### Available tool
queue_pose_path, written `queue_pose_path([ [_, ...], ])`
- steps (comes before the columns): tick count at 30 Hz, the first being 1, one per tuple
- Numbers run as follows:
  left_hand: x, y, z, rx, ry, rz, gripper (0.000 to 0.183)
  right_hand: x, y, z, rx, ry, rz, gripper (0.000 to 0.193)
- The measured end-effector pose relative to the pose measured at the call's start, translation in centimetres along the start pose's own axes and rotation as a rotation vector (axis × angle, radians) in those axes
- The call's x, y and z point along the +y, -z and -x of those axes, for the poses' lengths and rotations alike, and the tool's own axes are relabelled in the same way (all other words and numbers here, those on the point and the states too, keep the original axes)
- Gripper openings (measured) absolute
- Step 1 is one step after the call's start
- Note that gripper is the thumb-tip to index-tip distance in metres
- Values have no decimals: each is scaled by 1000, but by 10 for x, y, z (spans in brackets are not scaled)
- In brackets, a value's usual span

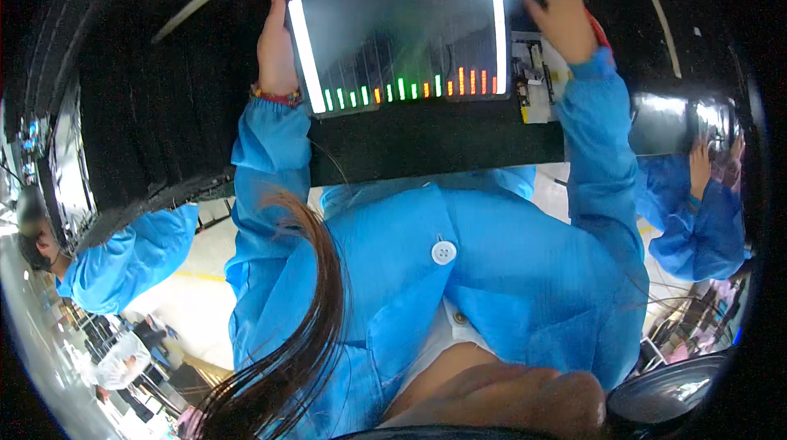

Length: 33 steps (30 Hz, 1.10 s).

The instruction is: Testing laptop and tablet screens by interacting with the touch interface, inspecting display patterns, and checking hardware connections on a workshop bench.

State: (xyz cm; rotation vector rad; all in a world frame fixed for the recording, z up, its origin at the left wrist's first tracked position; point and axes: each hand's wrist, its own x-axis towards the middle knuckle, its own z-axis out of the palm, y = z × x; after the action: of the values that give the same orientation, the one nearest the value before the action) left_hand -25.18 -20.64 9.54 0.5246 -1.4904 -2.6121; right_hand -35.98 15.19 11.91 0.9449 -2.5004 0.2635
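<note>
"My one ponytail point(320, 276) hides some jacket point(525, 259)."
"Hands?"
"Two, one lit screen point(402, 50) between. I can't tell my left hand's point(276, 54) grip; my right hand point(566, 20) is half open, empty, near small parts point(539, 110)."

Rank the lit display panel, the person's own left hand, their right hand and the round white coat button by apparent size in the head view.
1. Lit display panel
2. Right hand
3. Left hand
4. Round white coat button
</note>
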Motion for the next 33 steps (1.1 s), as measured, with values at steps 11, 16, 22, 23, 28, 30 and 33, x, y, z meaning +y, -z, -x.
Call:
queue_pose_path([
  [11, 10, -7, 5, -33, 23, -28, 56, -2, 12, 6, -141, -161, -649, 19],
  [16, 10, -5, 3, -16, -5, -84, 56, -11, 18, 13, -331, 24, -858, 21],
  [22, 7, 5, 1, 9, 18, -76, 54, -12, 24, 14, -299, 73, -807, 20],
  [23, 6, 2, 1, 8, 17, -90, 57, -12, 24, 16, -296, 62, -792, 20],
  [28, 5, 12, -4, -82, 38, -94, 62, -7, 21, 18, -310, 37, -880, 20],
  [30, 6, 13, -4, -102, 61, -64, 63, -8, 20, 18, -300, 41, -891, 20],
  [33, 9, 9, -1, -123, 89, -17, 58, -9, 21, 18, -303, 40, -869, 20],
])
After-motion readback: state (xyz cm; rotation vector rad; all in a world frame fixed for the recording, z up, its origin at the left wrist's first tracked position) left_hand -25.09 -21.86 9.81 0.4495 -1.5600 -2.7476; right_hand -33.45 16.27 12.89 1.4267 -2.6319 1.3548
